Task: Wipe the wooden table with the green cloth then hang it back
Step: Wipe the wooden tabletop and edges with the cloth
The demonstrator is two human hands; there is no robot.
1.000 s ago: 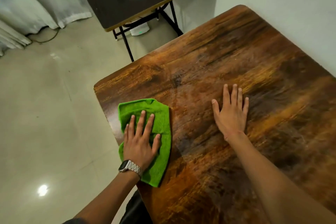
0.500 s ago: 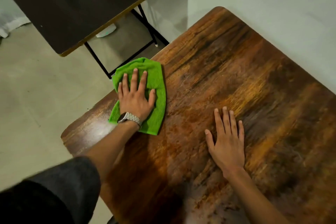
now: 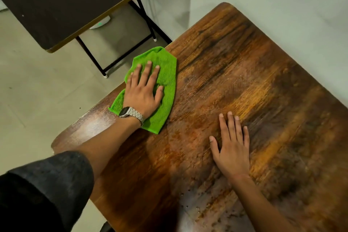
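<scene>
A folded green cloth (image 3: 165,73) lies on the wooden table (image 3: 254,73) along its left edge, its far tip hanging slightly past the edge. My left hand (image 3: 144,90), with a metal watch on the wrist, presses flat on the cloth with fingers spread. My right hand (image 3: 232,147) rests palm down on the bare wood to the right and nearer to me, holding nothing. A pale dull patch shows on the wood near the table's near-left corner.
A dark folding table (image 3: 62,2) on black legs stands to the far left across a strip of tiled floor (image 3: 37,90). A white wall (image 3: 282,5) runs along the wooden table's right side. A small white device (image 3: 100,22) sits on the floor under the dark table.
My left hand has slid the green cloth along the table's left edge away from me. My right hand stays flat on the wood. The camera has moved forward.
</scene>
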